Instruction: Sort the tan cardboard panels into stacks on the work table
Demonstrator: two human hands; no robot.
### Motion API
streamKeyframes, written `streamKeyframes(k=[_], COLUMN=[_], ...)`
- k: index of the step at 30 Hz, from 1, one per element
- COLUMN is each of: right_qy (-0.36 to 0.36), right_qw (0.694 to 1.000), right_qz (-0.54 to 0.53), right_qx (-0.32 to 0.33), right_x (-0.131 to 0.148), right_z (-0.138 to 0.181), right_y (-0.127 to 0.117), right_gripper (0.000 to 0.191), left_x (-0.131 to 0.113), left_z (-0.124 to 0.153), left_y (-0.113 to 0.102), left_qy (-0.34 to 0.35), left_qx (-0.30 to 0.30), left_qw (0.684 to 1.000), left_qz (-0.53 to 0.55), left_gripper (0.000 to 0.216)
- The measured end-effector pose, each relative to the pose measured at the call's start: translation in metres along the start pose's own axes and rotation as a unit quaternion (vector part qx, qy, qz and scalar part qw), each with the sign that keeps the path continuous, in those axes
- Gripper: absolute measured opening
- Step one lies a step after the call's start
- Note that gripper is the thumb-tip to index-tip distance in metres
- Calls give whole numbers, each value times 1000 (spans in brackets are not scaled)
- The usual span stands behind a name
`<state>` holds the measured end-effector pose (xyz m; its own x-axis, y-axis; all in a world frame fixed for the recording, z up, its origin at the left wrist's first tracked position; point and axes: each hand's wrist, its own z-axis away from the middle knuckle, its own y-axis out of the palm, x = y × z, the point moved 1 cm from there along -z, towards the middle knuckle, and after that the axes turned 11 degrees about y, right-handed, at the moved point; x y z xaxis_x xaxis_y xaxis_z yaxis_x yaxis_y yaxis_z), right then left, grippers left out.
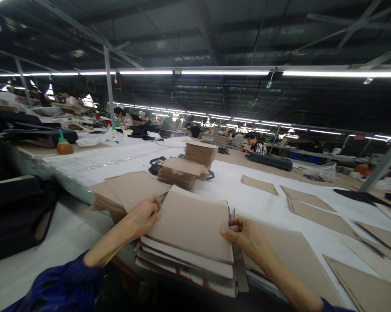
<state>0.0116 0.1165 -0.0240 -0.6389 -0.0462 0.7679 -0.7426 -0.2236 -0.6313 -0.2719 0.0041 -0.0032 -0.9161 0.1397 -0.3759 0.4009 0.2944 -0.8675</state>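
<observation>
- Your left hand [143, 215] sits at the far left corner of the top panel [192, 225], fingers curled down over its edge and the thumb tucked out of view. It looks like a grip on that corner.
- Your right hand [244, 235] is at the right edge of the same panel, with thumb and forefinger pinched on the edge and the other fingers folded under.
- The top panel is tan and flat. It lies on a stack [185, 260] of similar pieces with pale edges, fanned slightly toward you. The stack rests at the near edge of the desk [234, 182], between your two forearms.
- A dark strip [240, 266] runs along the right side of the stack, just under your right hand. You cannot tell whether the fingers touch it.
- Beyond your left hand is a low pile of tan sheets [130, 190], with two taller piles [179, 172] [201, 152] farther back.
- Black straps [156, 164] lie beside the middle pile.
- Single tan sheets [259, 184] lie flat on the white desk cover to the right, well apart from the stack.
- An orange bottle [64, 146] with a green cap stands far left on the desk.
- A co-worker [255, 144] sits at the far end. Other people farther back are too small to make out.
</observation>
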Motion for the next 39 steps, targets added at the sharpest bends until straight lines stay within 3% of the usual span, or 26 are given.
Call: streamKeyframes(k=[10, 16, 25, 39], right_qy=[-1, 7, 18, 24], right_qw=[999, 998, 994, 994], right_qz=[52, -27, -88, -74], right_qx=[-8, 63, 64, 78], right_x=[8, 2, -1, 3], right_z=[6, -5, -5, -2], right_y=[-4, 0, 5, 2], right_gripper=[25, 29, 28, 20], left_x=[4, 11, 15, 2], left_z=[-2, -2, -2, -3], left_y=[0, 5, 11, 8], left_qy=[9, 28, 54, 29], left_qx=[-2, -13, -18, 4], left_qw=[1000, 999, 997, 998], left_qz=[-3, -22, -44, -62], left_gripper=[24, 16, 13, 18])
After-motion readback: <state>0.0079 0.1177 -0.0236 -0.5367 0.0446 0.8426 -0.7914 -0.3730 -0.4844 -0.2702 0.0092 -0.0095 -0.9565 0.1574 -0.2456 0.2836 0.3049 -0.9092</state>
